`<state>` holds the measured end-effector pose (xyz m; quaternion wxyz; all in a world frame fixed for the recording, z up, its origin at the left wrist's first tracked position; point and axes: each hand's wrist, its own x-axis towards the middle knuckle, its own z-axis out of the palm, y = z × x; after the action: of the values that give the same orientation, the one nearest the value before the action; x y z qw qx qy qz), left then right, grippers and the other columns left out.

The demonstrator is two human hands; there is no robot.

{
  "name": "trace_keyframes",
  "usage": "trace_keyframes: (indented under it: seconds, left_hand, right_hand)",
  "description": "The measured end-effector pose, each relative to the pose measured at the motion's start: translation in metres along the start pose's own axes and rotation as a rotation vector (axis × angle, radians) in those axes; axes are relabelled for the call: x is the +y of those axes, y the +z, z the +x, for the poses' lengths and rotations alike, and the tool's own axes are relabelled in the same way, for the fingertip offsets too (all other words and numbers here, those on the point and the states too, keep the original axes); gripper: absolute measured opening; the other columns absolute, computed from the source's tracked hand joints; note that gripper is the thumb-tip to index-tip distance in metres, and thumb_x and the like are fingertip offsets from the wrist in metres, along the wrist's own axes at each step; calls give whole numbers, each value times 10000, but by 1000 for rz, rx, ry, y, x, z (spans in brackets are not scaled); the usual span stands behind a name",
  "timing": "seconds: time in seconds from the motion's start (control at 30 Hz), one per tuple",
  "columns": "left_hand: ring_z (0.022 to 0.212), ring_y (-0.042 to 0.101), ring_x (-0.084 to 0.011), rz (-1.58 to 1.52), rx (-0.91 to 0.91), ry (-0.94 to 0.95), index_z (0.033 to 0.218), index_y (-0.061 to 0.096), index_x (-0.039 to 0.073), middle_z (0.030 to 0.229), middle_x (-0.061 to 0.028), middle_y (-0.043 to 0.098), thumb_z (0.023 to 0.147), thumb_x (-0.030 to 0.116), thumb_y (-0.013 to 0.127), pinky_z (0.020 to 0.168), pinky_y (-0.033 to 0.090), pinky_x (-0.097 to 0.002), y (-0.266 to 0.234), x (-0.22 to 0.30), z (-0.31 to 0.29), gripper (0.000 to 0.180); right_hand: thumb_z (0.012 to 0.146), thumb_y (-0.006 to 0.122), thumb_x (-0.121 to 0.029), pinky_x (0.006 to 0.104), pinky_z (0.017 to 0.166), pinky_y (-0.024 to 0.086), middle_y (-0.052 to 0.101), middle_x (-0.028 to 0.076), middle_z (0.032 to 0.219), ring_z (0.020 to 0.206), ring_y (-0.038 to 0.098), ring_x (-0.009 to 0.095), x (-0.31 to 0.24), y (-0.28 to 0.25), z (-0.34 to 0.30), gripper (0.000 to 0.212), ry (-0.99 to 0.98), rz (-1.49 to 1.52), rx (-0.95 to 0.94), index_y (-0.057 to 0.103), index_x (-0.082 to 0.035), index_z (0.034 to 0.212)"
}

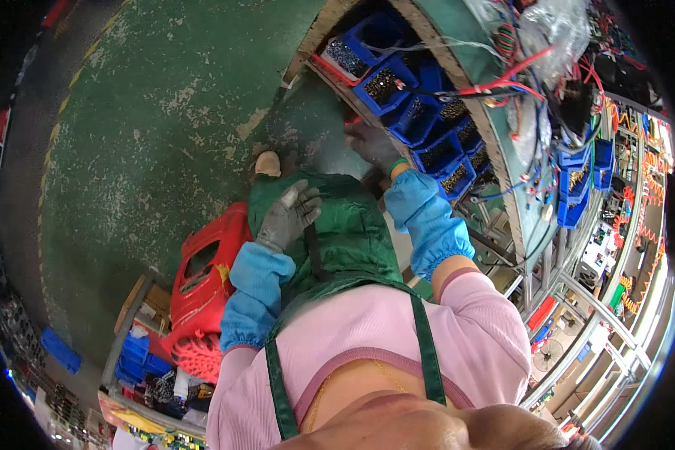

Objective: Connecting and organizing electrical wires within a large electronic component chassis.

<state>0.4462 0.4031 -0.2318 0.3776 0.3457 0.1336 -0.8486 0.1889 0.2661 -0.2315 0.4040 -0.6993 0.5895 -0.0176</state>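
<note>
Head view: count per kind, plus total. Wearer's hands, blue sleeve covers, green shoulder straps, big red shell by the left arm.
Left hand and right hand: 2
Blue sleeve covers: 2
Green shoulder straps: 2
Big red shell: 1
Total: 7

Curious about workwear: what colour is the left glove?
The left glove is grey; see the head view.

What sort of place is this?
Probably a factory assembly workshop: blue bins hold small loose parts, a bench is strewn with wires, and orange coils show beyond.
</note>
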Motion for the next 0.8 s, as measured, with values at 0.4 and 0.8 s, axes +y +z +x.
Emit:
trace_keyframes:
  seconds: [0.4,0.8]
  left_hand:
    - [916,599,-211,220,157,215,1209,541,36,1040,-96,623,941,189,549,815,498,-351,-34,78,179,309]
    - [902,607,-210,251,145,247,1187,565,17,1022,-106,638,926,192,581,787,508,-346,-19,81,214,314]
  right_hand:
    - [895,604,-198,309,731,513,676,81,892,786,642,181,109,-76,58,243,64,-76,578,638,-61,1092]
    - [850,576,-364,486,626,531,634,218,1002,813,636,405,60,17,35,533,328,-462,660,465,-51,1268]
